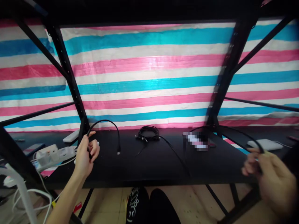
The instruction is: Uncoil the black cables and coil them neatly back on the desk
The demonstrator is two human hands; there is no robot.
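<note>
My left hand (pixel 86 152) is closed around a black cable (pixel 109 121). From its fingers the cable arches right and hangs down to a plug with a metal tip (pixel 119 151) above the shelf board. At the far right, my right hand (pixel 268 174), a little blurred, grips a black cable (pixel 243 131) that bows leftward across the shelf. Whether both hands hold one and the same cable I cannot tell. Between them lies a coiled black cable (pixel 149 128) with plug ends beside it, and one strand runs toward the front edge.
The black shelf board (pixel 144 169) stands between dark metal posts, with a striped sheet (pixel 149 71) behind. At left are a power strip with white adapters (pixel 50 155) and white cords. A pixelated item (pixel 196 141) lies right of the coil; a white device (pixel 265 144) sits farther right.
</note>
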